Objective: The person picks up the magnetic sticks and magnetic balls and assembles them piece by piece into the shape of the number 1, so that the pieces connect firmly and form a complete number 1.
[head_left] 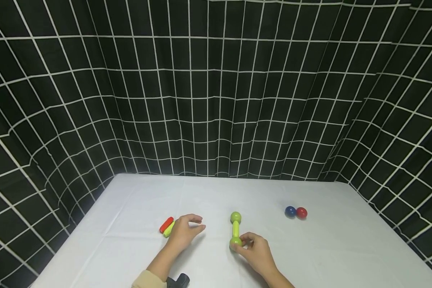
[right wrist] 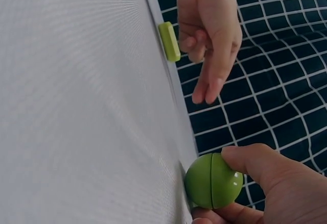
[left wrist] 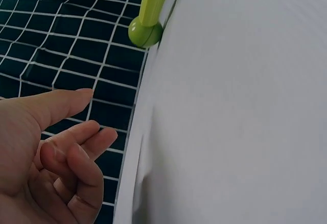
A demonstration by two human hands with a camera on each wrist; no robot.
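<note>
A toy dumbbell, two green balls joined by a yellow-green bar, lies lengthwise on the white table. My right hand pinches its near ball between thumb and fingers; the right wrist view shows this green ball up close, with a seam round it. To the left, my left hand hovers apart from the dumbbell, fingers loosely bent and nothing in them. Beside that wrist lie a red stick and a yellow-green stick, the latter partly hidden by the hand.
A blue ball and a red ball sit side by side on the right of the white table. Black cloth with a white grid surrounds the back and sides. A dark object shows at the bottom edge near the left sleeve.
</note>
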